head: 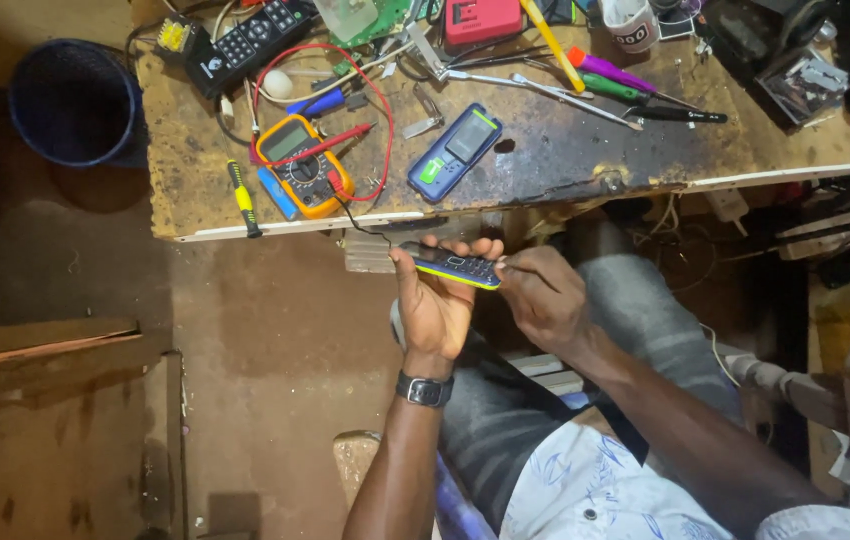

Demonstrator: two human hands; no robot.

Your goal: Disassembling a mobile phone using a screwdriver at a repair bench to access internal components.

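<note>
Yellow-edged and dark, the small keypad phone [450, 268] lies cradled in the left hand [432, 305], fingers curled round it, its long axis running left to right and its right end pointing at the right hand [543, 297]. That hand is pinched closed at this end, on what I cannot tell. Beyond both hands, on the counter [545, 160], lie a blue phone [454, 152] and an orange multimeter [303, 165].

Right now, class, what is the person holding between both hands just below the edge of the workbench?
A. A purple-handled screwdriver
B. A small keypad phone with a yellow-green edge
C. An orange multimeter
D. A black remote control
B: the left hand cradles the small keypad phone while the right hand touches its end; the multimeter, remote control and purple-handled screwdriver all lie on the workbench.
</note>
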